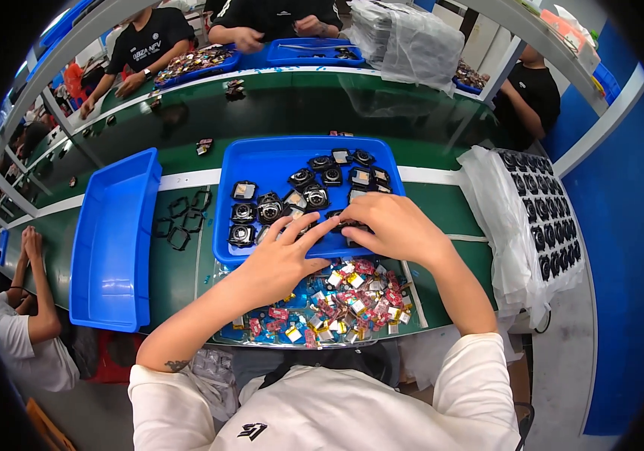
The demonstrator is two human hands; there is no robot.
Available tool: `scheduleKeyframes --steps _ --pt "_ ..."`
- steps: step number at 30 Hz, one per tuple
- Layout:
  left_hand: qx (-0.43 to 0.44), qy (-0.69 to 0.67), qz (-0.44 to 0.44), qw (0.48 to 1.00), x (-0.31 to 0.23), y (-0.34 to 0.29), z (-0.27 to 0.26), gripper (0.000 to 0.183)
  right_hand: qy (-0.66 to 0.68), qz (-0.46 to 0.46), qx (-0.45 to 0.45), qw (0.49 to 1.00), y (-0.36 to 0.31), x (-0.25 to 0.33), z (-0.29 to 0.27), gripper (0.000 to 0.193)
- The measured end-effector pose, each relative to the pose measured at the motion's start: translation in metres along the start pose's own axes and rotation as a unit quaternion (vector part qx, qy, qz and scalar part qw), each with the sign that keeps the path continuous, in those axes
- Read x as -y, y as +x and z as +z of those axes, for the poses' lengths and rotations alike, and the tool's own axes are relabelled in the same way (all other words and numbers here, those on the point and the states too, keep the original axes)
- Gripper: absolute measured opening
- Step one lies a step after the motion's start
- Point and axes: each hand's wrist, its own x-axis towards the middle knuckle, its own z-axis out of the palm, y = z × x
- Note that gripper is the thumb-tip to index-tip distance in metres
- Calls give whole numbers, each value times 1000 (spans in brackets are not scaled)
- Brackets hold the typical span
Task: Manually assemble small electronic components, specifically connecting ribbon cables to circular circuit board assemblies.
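Blue plastic tray (262,161) sits at the middle of the green bench (186,274), holding small black square parts (271,208) scattered across its floor. Both hands meet at the tray's near edge. The left hand (280,259) has its fingers spread and loose, holding nothing I can see. The right hand (389,224) is curled over a dark part (352,225) at the near right corner, pinching it. Colourful small pieces (344,297) lie heaped along the bench's near edge.

Green conveyor bench (186,278), white stripe along middle. On it: blue tray (262,161) of black square parts, empty blue bin (111,240) at left, loose black frames (183,222) between them, near tray of small coloured pieces (352,301).
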Motion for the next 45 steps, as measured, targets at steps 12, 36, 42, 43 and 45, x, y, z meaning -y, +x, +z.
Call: scheduleKeyframes --steps 12,36,42,43,45 --pt "-152 -264 -81 949 11 23 -61 15 207 -109 -20 972 24 21 -36 17" --pt "-213 -432 -127 867 31 40 -81 9 320 -124 -215 914 28 23 -45 7" --pt "-197 -457 -203 843 26 42 -79 9 235 -120 -284 922 30 21 -40 8" --pt "-205 -454 -208 842 27 42 -78 11 235 -113 -287 922 30 22 -40 8" --pt "-213 -450 -214 840 25 43 -79 12 236 -106 -289 922 29 24 -40 8"
